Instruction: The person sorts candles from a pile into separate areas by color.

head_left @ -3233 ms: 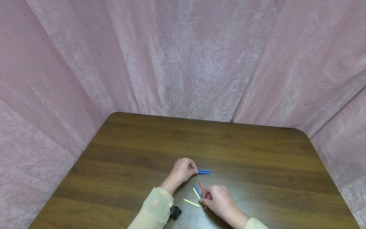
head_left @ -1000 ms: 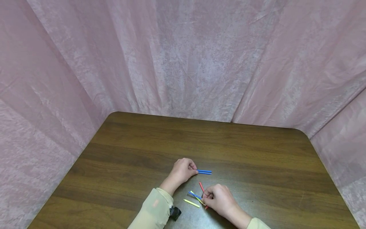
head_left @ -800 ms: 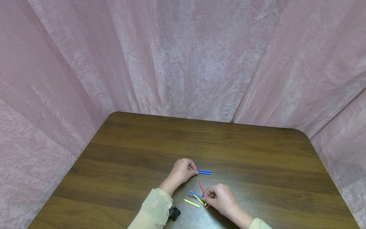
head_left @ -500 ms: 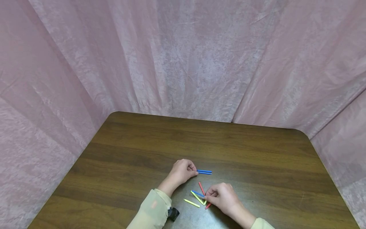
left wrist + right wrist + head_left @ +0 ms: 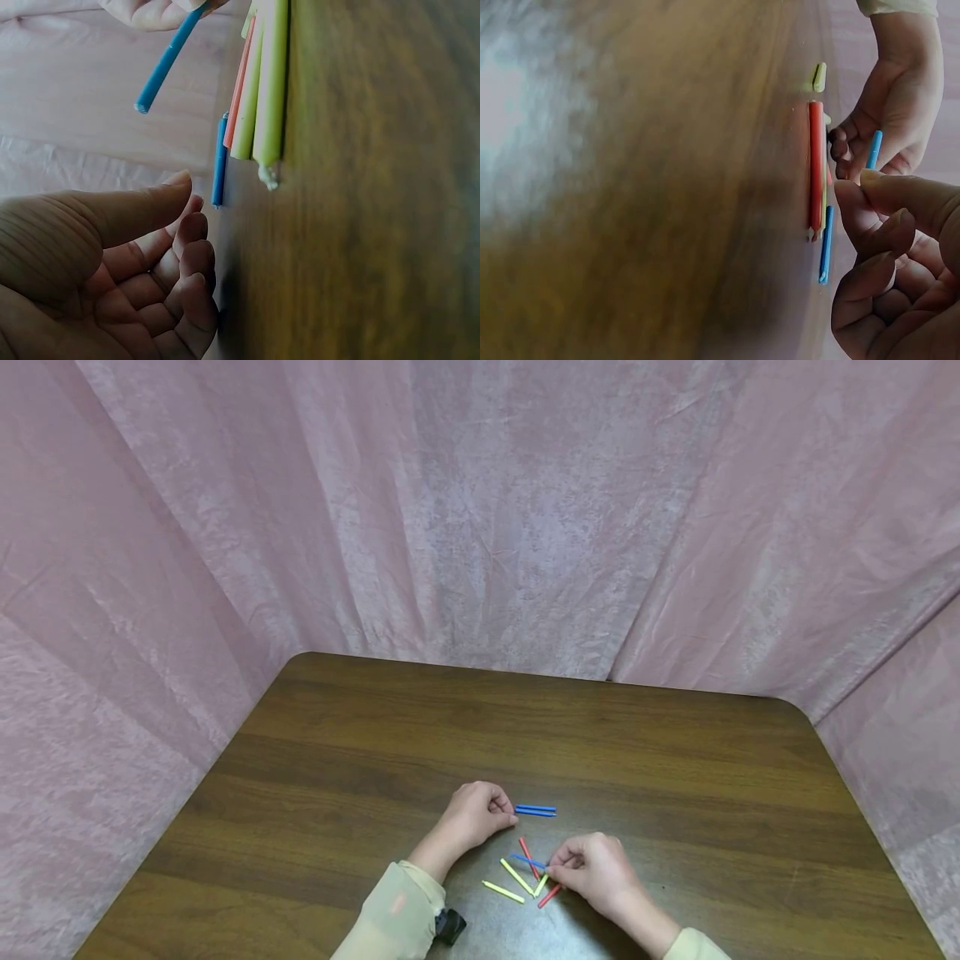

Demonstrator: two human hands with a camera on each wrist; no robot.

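Thin candles lie on the brown table. My left hand [image 5: 474,817] is beside the left ends of two parallel blue candles [image 5: 537,811]; in the left wrist view its thumb [image 5: 142,211] stands apart from loosely curled fingers, with nothing between them. Between thumb and forefinger, my right hand [image 5: 600,872] pinches one end of another blue candle [image 5: 528,861], its free end pointing left. This held candle [image 5: 169,64] is raised off the table in the left wrist view. Under and beside it are a red candle [image 5: 524,848], a second red candle [image 5: 550,896] and a yellow candle [image 5: 541,886].
Two more yellow candles, one slanted [image 5: 517,877] and one nearer the left sleeve [image 5: 502,892], lie left of the red ones. A black wrist camera [image 5: 451,927] sits at the left cuff. Pink curtains [image 5: 480,527] surround the table [image 5: 375,718].
My left hand has let go of the two blue candles and drawn slightly back. My right hand has lifted a blue candle out of the loose group, turned it sideways and moved right and away.
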